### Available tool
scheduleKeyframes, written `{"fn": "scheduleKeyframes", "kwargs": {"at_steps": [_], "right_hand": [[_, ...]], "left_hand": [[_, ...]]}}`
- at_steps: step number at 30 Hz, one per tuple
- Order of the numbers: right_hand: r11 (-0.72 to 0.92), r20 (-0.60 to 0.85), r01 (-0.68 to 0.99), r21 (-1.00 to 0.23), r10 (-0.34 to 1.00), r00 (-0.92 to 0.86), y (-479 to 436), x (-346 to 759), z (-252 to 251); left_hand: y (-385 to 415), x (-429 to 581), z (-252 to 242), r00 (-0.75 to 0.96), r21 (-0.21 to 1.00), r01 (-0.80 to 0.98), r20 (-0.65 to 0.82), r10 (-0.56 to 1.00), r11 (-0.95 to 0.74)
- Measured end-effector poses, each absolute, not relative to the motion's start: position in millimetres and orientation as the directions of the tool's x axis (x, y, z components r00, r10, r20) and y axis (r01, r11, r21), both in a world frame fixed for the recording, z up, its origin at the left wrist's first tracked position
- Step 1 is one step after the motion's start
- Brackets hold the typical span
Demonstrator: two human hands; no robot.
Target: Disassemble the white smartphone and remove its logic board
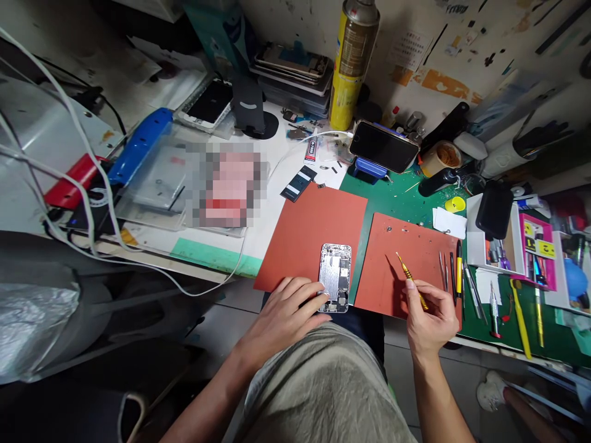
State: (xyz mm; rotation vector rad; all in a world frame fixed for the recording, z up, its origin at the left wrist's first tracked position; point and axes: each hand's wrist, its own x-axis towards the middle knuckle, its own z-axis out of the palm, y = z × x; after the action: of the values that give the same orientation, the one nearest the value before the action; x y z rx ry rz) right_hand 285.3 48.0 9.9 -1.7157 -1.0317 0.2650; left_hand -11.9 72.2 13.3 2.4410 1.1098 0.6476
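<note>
An opened phone housing (335, 277) with its inner parts bare lies near the front edge of an orange-brown mat (318, 221). My left hand (295, 304) rests at its lower left corner, fingertips on the edge and thumb by the bottom, holding it. In my right hand (431, 314) is a small golden screwdriver (406, 271), pinched between thumb and fingers. Its tip points up and away, above a second orange-brown mat (383, 277) and apart from the phone. Small screws (389, 229) lie at that mat's far edge.
Tweezers (443, 271), a yellow brush (521, 320) and several tools lie at right, near a white organizer box (475, 215). Behind stand a propped phone (384, 146) and a yellow spray can (346, 92). A battery (299, 183) lies beyond the mat. White cables (87, 209) hang at left.
</note>
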Motion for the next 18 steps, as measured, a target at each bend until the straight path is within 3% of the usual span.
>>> {"fn": "scheduleKeyframes", "kwargs": {"at_steps": [7,12,18], "right_hand": [[-0.042,0.334,0.728,-0.684,0.87,0.364,53.1,266.2,19.3],[0.013,0.224,0.718,-0.696,0.954,0.2,68.6,237.5,28.7],[-0.042,0.134,0.729,-0.684,0.974,0.182,96.0,225.0,28.3]], "left_hand": [[70.2,-12.5,13.3,0.569,0.491,0.602,0.291,0.769,-0.63],[67.3,-14.1,8.7,0.584,0.468,0.598,0.301,0.754,-0.65],[66.0,-15.2,6.6,0.583,0.465,0.582,0.333,0.741,-0.667]]}}
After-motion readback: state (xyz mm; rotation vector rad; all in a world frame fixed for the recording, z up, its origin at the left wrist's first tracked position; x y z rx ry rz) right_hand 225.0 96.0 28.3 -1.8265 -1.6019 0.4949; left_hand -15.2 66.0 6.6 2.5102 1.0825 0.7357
